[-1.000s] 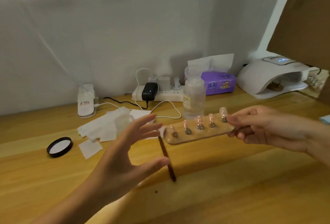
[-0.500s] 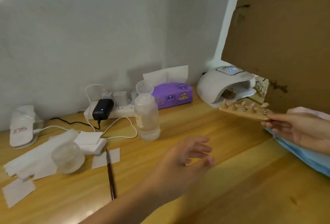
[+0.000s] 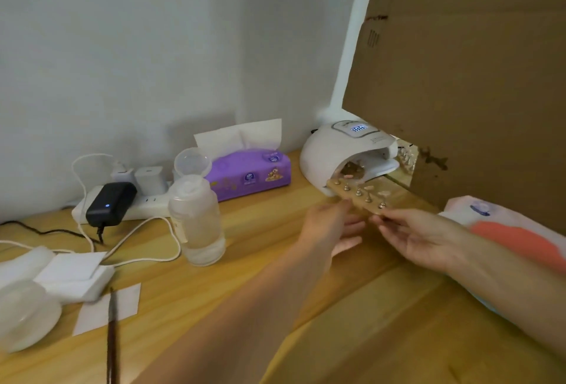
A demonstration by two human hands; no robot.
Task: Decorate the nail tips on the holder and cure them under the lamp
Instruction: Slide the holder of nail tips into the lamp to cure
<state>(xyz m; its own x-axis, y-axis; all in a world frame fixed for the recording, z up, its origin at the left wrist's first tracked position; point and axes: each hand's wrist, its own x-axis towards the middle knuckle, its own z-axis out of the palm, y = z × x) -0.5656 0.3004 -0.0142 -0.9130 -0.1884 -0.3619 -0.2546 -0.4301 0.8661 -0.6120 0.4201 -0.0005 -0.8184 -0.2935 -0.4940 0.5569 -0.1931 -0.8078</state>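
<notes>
Both hands at the holder (image 3: 355,197), left hand (image 3: 329,226) under its side, right hand (image 3: 410,235) pinching its near end, lamp (image 3: 343,154) mouth just beyond.

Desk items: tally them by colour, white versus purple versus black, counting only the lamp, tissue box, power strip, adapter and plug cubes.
White: 4, the lamp, power strip and two plug cubes
Purple: 1, the tissue box
Black: 1, the adapter
Total: 6
</notes>
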